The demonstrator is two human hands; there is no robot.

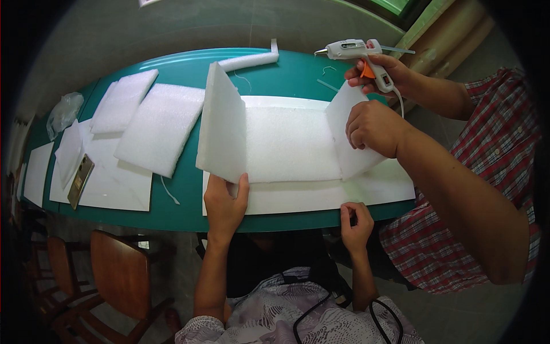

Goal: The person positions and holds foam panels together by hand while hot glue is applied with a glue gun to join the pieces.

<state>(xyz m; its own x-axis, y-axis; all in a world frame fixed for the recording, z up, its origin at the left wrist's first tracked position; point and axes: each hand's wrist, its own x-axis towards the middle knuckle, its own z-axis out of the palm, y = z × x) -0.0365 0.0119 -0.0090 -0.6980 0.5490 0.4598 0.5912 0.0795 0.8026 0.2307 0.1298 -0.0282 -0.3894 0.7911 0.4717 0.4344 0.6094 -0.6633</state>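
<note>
Foam base: White and flat, the foam base [292,143] lies at the clock's centre on a white board [275,202], which seems to give it a level bed above the green table [183,213].
Left panel: At 9 o'clock, the left panel [222,123] stands upright against the base.
Left hand: At 7 o'clock, the wearer's left hand [225,203] grasps the panel's near lower edge, thumb inward and fingers partly hidden, apparently to keep the wall from tipping.
Right hand: At 5 o'clock, the right hand [356,226] is loosely curled beside the board's front edge, nothing visible in its grasp, seemingly idle.
Right panel: The right panel [369,162] rises at 3 o'clock, a co-worker's bent left hand [372,129] against it, presumably bracing; its exact grip is hidden.
Glue gun: At 2 o'clock, the co-worker's right hand [381,73] grips a white glue gun [346,50], nozzle toward 9 o'clock and raised above the table, likely to keep the tip off the foam.
Spare foam: Spare sheets [163,126] lie at 9 to 10 o'clock, probably set aside for working room.
</note>
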